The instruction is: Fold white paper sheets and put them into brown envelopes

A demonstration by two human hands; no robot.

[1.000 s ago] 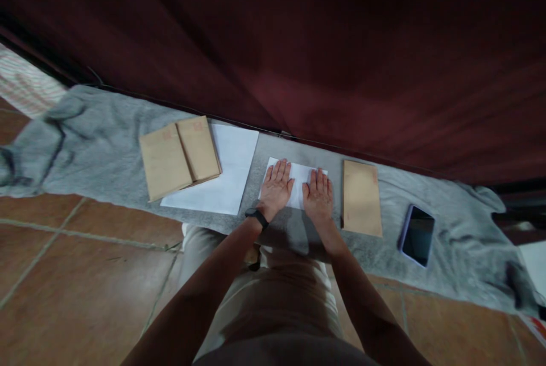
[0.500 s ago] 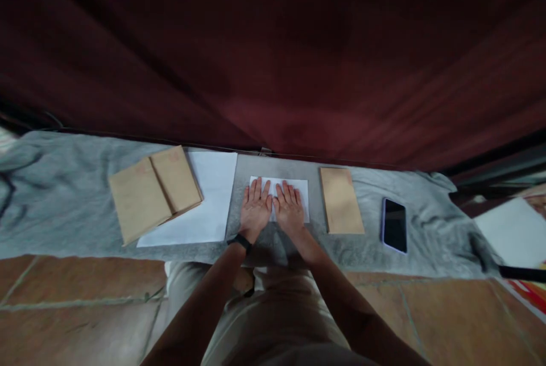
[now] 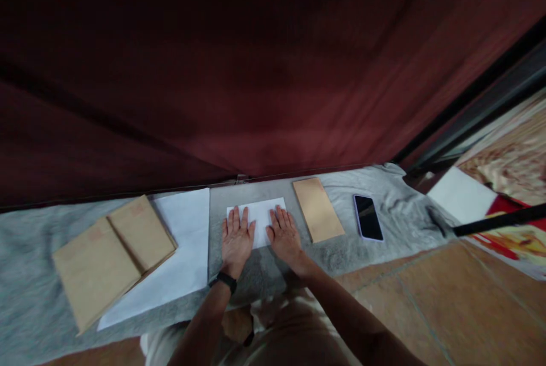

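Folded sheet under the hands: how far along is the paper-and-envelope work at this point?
Done: the white sheet already lies folded small on the grey cloth. In hand: the left hand and right hand press flat on it. Left, judging by the layout: the lone envelope beside it looks unused, and envelopes lie on more paper.

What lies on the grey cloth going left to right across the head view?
Brown envelopes → white sheet → left hand → right hand, both flat on folded white paper → single brown envelope → phone.
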